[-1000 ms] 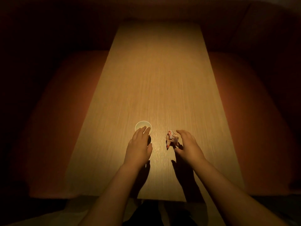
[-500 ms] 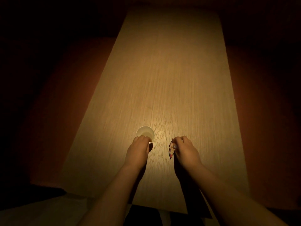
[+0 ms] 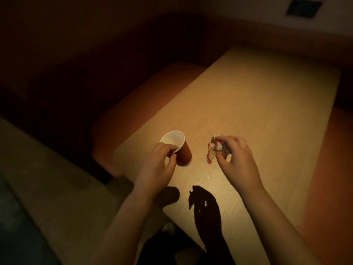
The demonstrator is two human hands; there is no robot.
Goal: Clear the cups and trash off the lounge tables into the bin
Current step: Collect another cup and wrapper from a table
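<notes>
Cup (image 3: 178,148), red outside and white inside, held tilted above the near left corner of the tabletop (image 3: 257,104), its mouth turned up and to the left. Left hand (image 3: 156,169): grip clamped on the cup's rim and wall. Right hand (image 3: 236,159): fingertips pinched together on a crumpled red-and-white wrapper (image 3: 214,149), lifted clear of the wood. Both hands cast dark shadows on the tabletop. Orange seat (image 3: 137,104) beside the tabletop's left edge.
</notes>
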